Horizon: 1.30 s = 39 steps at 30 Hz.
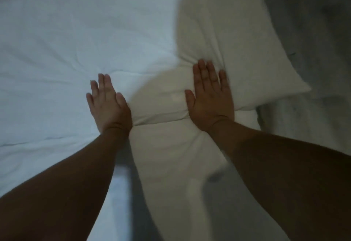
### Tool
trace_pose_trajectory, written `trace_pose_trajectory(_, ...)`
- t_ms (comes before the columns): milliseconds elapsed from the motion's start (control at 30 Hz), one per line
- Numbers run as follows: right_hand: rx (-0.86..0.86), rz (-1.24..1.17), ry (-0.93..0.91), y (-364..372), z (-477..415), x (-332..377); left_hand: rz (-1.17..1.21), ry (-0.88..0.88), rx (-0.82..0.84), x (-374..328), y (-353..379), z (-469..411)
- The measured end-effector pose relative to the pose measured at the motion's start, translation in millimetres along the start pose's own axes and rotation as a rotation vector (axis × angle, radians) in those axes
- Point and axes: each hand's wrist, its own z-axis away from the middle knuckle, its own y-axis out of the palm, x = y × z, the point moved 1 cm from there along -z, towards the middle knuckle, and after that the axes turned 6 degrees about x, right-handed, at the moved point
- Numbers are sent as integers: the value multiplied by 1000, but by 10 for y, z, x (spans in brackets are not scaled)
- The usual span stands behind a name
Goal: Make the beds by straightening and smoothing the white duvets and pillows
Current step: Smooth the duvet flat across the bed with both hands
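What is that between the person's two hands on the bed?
In the head view, only a puffed-up stretch of the pillow lies between the left hand and the right hand.

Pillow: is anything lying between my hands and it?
Nothing visible. The right hand lies flat on the pillow; the left hand presses flat at its edge, where it meets the duvet.
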Motion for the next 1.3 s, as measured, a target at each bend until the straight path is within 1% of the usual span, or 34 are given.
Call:
trace_pose_trajectory(67, 46, -42, -36, -92, 5, 12, 74, -203, -8, -397, -18, 124)
trace_pose_trajectory(100, 57, -56, -66, -140, 6, -15, 95, -252, -6, -610, -12, 193)
trace_pose_trajectory(133, 56, -56, -106, -198, 7, -95, 104, -257, -1, -819, -5, 258)
trace_pose_trajectory(200, 45, -29, -154, -320, 22, -436, 70, -173, 17, -1245, 12, 381)
trace_pose_trajectory(267, 46, -51, -115, -317, 99, -911, 10, 17, 40, -1680, 41, 513)
trace_pose_trajectory(333, 80, -148, -59, -224, 191, -1235, -30, 235, 37, -2073, 80, 604)
trace_pose_trajectory(367, 89, -212, -54, -172, 207, -1295, -36, 288, 33, -2231, 99, 615)
trace_pose_trajectory(467, 66, -373, -90, -34, 169, -1309, -51, 266, 40, -2495, 151, 594)
trace_pose_trajectory(500, 69, -416, -106, 4, 154, -1336, -62, 286, 42, -2564, 174, 609)
trace_pose_trajectory(600, 111, -537, -118, 147, 149, -1502, -109, 448, 21, -2783, 251, 724)
trace_pose_trajectory(667, 196, -639, -77, 222, 183, -1614, -126, 473, 24, -2847, 297, 762)
trace_pose_trajectory(733, 349, -691, -32, 272, 218, -1763, -150, 448, 54, -2825, 313, 765)
trace_pose_trajectory(833, 682, -523, 1, 213, 249, -2068, -198, 435, 139, -2836, 315, 712)
trace_pose_trajectory(867, 748, -487, 23, 124, 255, -2147, -209, 430, 178, -2851, 304, 694)
trace_pose_trajectory(933, 759, -460, 68, -191, 258, -2253, -230, 401, 298, -2884, 264, 626)
trace_pose_trajectory(1033, 748, -365, 55, -848, 333, -2304, -278, 371, 574, -2942, 19, 409)
trace_pose_trajectory(1100, 747, -322, 83, -1320, 379, -2378, -257, 367, 754, -3069, -357, 275)
trace_pose_trajectory(1133, 733, -293, 91, -1545, 407, -2416, -223, 351, 792, -3146, -602, 264)
trace_pose_trajectory(1200, 709, -244, 64, -2081, 426, -2417, -137, 275, 782, -3284, -1182, 343)
trace_pose_trajectory(1233, 698, -246, 62, -2359, 449, -2403, -94, 257, 773, -3349, -1474, 422)
trace_pose_trajectory(1300, 638, -250, 79, -2896, 455, -2395, -55, 274, 718, -3471, -1968, 600)
